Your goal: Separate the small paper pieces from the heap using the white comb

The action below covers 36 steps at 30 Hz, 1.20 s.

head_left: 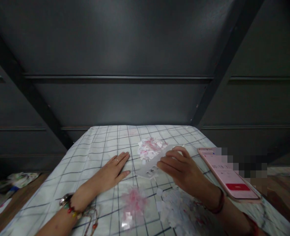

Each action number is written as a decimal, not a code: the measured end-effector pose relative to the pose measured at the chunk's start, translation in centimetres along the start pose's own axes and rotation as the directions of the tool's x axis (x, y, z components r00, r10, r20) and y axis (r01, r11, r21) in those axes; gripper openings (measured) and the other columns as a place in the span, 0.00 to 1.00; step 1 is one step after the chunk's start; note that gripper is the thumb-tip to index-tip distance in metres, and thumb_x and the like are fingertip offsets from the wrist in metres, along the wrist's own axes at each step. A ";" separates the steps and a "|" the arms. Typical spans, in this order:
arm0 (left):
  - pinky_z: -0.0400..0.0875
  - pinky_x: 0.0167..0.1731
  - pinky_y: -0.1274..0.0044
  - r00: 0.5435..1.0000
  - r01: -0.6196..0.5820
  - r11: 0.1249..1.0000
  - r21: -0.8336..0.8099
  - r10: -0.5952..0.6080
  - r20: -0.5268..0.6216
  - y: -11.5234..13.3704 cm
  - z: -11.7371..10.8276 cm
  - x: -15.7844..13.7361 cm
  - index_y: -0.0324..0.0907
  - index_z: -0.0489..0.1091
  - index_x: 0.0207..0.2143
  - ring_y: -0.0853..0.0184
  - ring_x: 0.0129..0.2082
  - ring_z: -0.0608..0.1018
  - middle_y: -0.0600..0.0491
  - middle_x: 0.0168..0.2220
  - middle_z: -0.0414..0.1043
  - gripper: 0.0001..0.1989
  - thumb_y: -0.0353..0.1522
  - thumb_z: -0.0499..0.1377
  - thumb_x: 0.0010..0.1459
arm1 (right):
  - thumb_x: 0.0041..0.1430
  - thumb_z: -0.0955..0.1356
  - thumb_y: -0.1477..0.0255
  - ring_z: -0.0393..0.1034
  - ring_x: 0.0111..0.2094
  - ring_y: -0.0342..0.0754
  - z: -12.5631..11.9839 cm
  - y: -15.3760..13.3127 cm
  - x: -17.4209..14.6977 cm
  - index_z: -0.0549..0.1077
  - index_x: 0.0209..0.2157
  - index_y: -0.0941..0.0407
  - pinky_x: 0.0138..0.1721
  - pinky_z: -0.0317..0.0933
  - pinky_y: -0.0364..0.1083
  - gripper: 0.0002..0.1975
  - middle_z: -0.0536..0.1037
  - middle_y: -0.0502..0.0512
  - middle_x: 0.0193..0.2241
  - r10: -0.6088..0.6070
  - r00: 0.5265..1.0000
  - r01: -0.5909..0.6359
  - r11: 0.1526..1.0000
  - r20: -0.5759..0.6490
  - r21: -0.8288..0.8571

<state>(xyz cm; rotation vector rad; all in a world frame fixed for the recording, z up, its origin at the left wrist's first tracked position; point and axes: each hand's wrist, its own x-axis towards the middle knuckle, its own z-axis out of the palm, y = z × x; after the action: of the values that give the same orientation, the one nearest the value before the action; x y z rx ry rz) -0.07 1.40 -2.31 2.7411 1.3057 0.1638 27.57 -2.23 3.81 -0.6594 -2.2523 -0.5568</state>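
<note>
Card (151, 165) slants lengthwise from near left to far right, clamped in right fingers (170, 161), left fingers (122, 157) outstretched.

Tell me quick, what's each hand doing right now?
Left hand: open, resting on the checked cloth.
Right hand: closed, holding a pale flat sheet.

pink-cased phone (229, 178), timer on scrn, R | dk gray panels (125, 101) at bk | blurry clutter (23, 179) far L

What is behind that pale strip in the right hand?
Behind the pale strip, held by the right hand, a heap of white and pink scraps shows on the checked cloth. Whatever the strip and hand cover cannot be seen.
</note>
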 end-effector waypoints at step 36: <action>0.51 0.58 0.64 1.000 -0.021 1.000 0.010 0.021 -0.014 -0.2 0.1 -0.2 0.36 0.48 0.62 0.56 0.61 0.55 0.41 0.63 0.50 0.30 0.46 0.40 0.65 | 0.50 0.58 0.87 0.62 0.30 0.45 -3.2 4.2 -2.3 0.67 0.29 0.56 0.37 0.56 0.49 0.14 0.69 0.51 0.25 0.198 0.962 -0.210 0.976 0.189 0.048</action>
<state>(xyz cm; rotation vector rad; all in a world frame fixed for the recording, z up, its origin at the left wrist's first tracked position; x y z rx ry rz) -0.33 1.33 -2.40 2.7671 1.2853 0.1797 33.12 -1.37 5.05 -0.9281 -2.3242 -0.3275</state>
